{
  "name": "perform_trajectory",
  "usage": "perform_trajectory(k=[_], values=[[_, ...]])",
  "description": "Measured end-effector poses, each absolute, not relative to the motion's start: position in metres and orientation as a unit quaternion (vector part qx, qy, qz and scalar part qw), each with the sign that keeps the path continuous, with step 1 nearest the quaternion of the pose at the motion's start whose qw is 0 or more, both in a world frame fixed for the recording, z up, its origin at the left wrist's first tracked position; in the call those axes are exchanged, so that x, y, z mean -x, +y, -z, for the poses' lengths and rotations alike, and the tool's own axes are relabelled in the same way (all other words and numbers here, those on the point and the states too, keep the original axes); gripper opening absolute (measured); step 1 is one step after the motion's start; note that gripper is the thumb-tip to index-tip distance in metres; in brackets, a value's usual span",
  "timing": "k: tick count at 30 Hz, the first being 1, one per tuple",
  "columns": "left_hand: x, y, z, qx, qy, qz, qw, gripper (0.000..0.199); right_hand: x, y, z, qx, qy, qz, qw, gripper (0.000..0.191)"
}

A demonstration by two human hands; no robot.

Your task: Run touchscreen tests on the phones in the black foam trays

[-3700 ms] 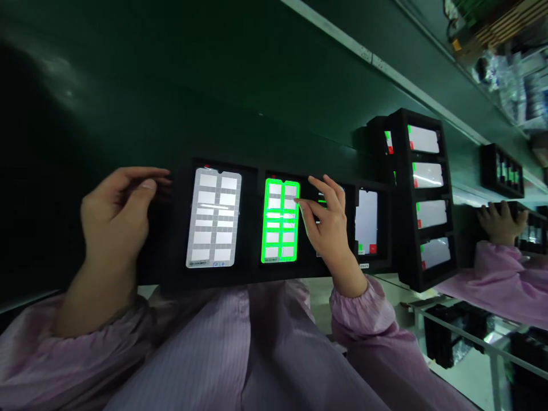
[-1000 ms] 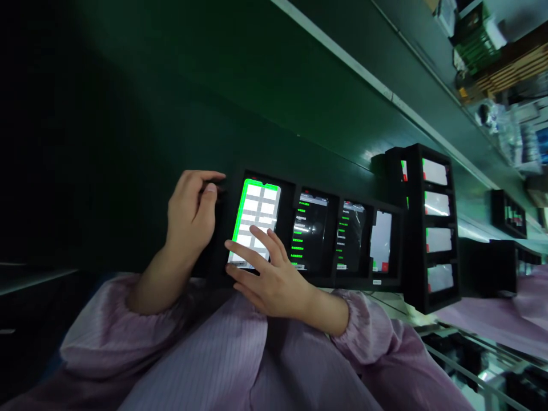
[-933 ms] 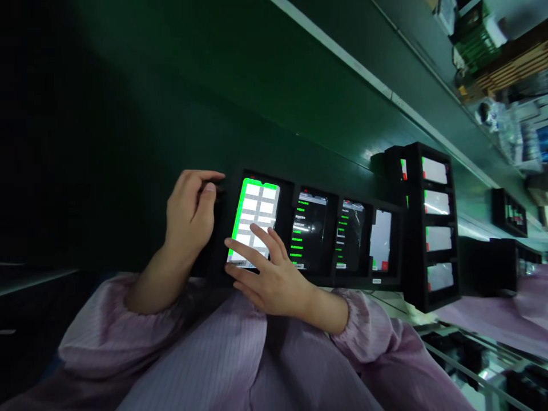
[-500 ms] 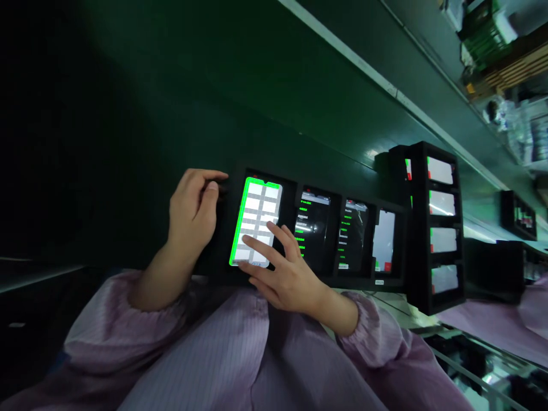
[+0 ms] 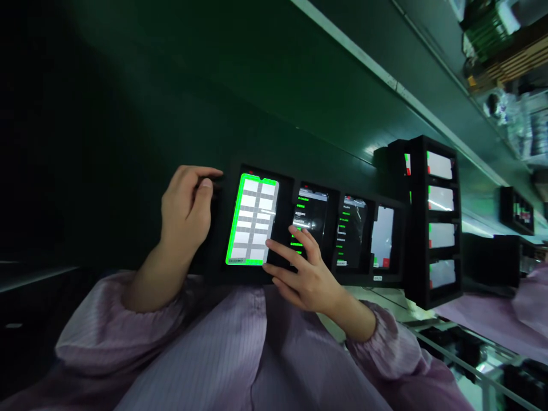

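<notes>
The right hand is spreading its fingers loosely and is gripping nothing; its fingertips are hovering or resting, I cannot tell which, at the lower right edge of the lit phone. This phone is lying in the end compartment of the black tray, just left of these fingertips. The left hand is half curling beside the tray's left wall; whether it is holding this wall, I cannot tell. I am judging the phone to be light and stiff, with a slippery and fragile glass, so its long side edges are offering the best hold, not the screen. Under and right of the right fingers a dark-screened phone is sitting, then another dark one, then a pale-screened phone. Further right, a second tray is standing with four pale screens. Beyond the hands the dark green table is stretching smooth, and at the far right a co-worker's sleeve is showing above a rack.
</notes>
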State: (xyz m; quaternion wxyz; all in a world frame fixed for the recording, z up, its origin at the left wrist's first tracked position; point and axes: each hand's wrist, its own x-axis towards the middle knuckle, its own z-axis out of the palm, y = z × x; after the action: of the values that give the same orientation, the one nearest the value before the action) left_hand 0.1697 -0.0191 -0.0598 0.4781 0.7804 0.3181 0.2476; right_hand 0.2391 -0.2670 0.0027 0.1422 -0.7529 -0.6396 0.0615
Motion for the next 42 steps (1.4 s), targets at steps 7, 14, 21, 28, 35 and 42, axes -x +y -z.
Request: perform_trajectory(k=[7,14,21,28,35,42], values=[[-0.171,-0.02,0.06,-0.784,0.31,-0.249,0.476,0.031,-0.24,-0.264,0.001,0.774,-0.615,-0.052,0.144,0.027],[-0.171,-0.02,0.061,-0.789,0.31,-0.249,0.469,0.029,-0.25,-0.254,0.002,0.8,-0.58,-0.047,0.146,0.028],[-0.172,-0.019,0.062,-0.79,0.311,-0.249,0.467,0.028,-0.27,-0.241,0.007,0.813,-0.566,-0.022,0.134,0.029],[-0.173,-0.019,0.063,-0.789,0.311,-0.254,0.465,0.026,-0.299,-0.219,0.012,0.826,-0.548,0.002,0.131,0.03],[-0.172,-0.02,0.059,-0.79,0.308,-0.246,0.47,0.023,-0.32,-0.201,0.016,0.831,-0.536,0.008,0.15,0.032],[-0.172,-0.02,0.058,-0.785,0.313,-0.241,0.477,0.022,-0.319,-0.203,0.015,0.822,-0.548,-0.003,0.151,0.033]])
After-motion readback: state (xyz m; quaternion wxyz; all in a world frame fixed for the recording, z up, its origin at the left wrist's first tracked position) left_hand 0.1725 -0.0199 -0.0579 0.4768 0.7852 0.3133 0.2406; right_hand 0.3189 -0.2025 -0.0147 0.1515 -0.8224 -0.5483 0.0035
